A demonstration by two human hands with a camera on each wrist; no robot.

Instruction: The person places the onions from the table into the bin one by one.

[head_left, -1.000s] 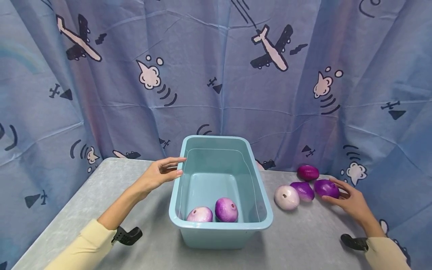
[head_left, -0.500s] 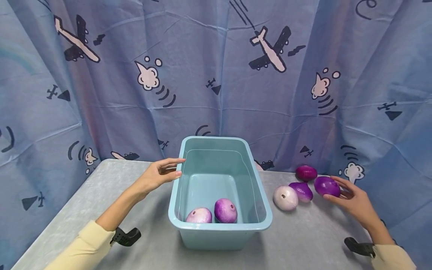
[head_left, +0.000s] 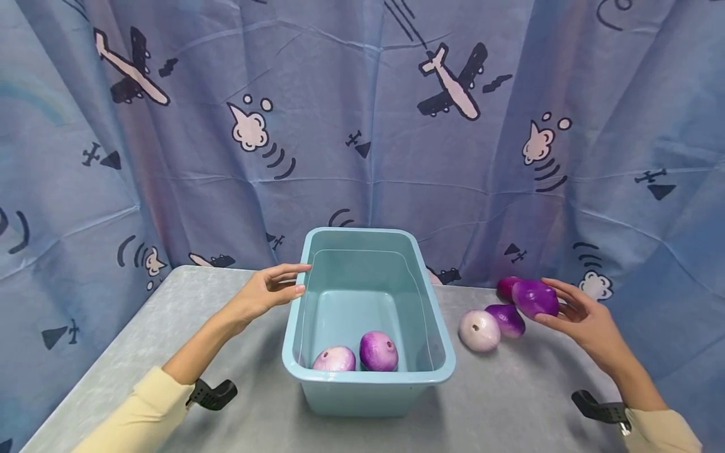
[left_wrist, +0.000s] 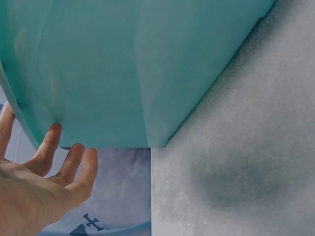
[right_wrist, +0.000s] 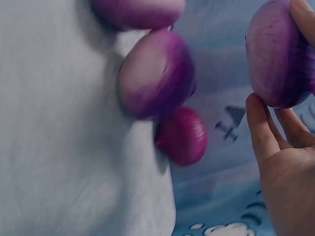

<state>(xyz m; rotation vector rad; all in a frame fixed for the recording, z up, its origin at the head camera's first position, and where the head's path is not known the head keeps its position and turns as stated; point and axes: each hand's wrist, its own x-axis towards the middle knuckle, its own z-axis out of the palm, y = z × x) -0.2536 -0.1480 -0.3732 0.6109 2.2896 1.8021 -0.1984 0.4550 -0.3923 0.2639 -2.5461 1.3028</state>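
My right hand (head_left: 589, 324) grips a purple onion (head_left: 535, 298) between thumb and fingers, raised over the right side of the table. In the right wrist view the held onion (right_wrist: 275, 54) is apart from the others. Below it in the head view lie a pale onion (head_left: 479, 331), a purple onion (head_left: 506, 320) and a partly hidden magenta onion (head_left: 506, 288). My left hand (head_left: 270, 292) has its fingertips at the left rim of a light blue plastic bin (head_left: 368, 377); its fingers (left_wrist: 50, 140) are loosely extended against the bin's outer wall. Inside the bin rest two onions (head_left: 379, 351).
The grey table (head_left: 487, 402) carries the bin in its middle. Close behind the table hangs a blue curtain (head_left: 340, 145) printed with airplanes. Black bands (head_left: 212, 395) sit on both wrists.
My right hand has lifted the purple onion off the table and moved it up and slightly left, so it overlaps the magenta onion. The left hand stays at the bin's rim.
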